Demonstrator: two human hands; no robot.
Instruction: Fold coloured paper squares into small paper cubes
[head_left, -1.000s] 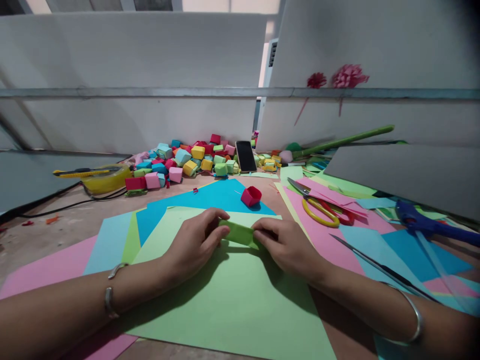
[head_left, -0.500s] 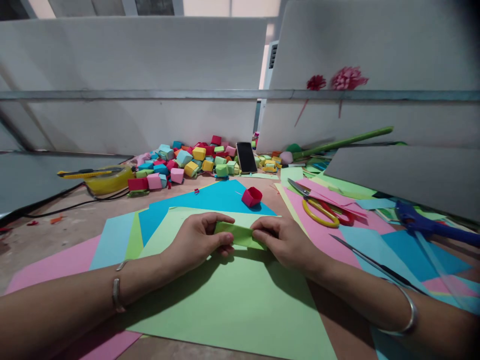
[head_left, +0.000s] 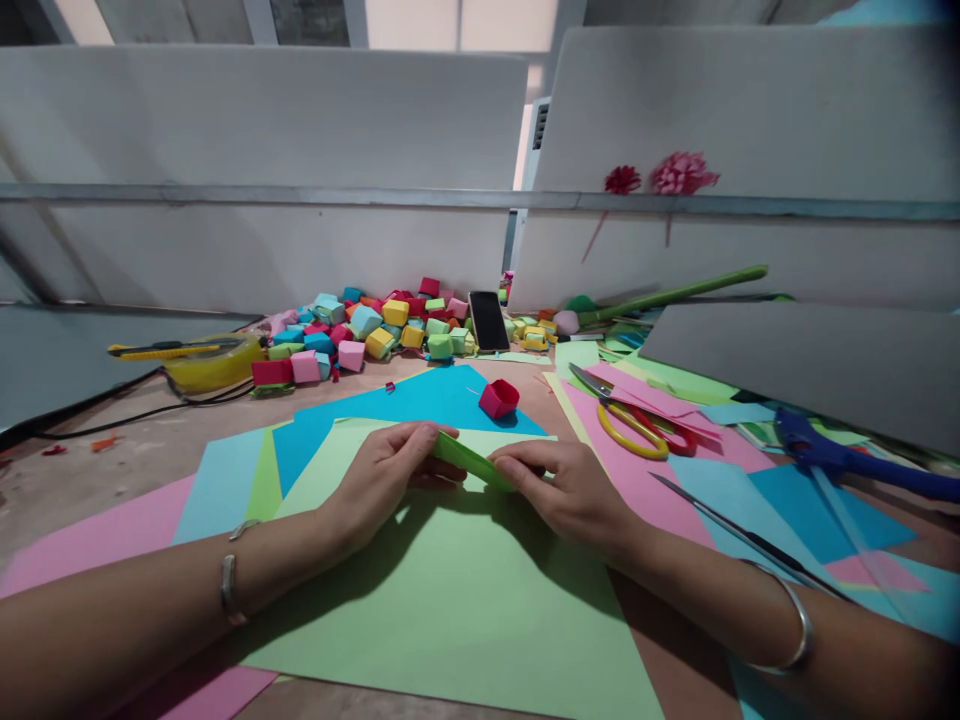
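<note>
A narrow strip of green paper (head_left: 474,461) is held between my two hands, tilted so that mostly its edge shows. My left hand (head_left: 390,468) pinches its left end between thumb and fingers. At the other end, my right hand (head_left: 561,490) is closed on the strip with thumb and forefinger. Both hands are just above a large light green sheet (head_left: 450,610). Beyond them, a small open red paper box (head_left: 499,399) rests on a blue sheet (head_left: 420,396).
Many folded paper cubes (head_left: 365,320) are heaped at the back beside a phone (head_left: 489,321). Rightward lie scissors (head_left: 631,430), a pointed blade-like tool (head_left: 739,530) and a blue glue gun (head_left: 847,458). A yellow tape roll (head_left: 214,370) with a cutter (head_left: 169,349) sits left.
My left hand has rolled, its thumb now on top, and the green strip has tipped from showing its flat face to nearly edge-on. The view has shifted slightly.
</note>
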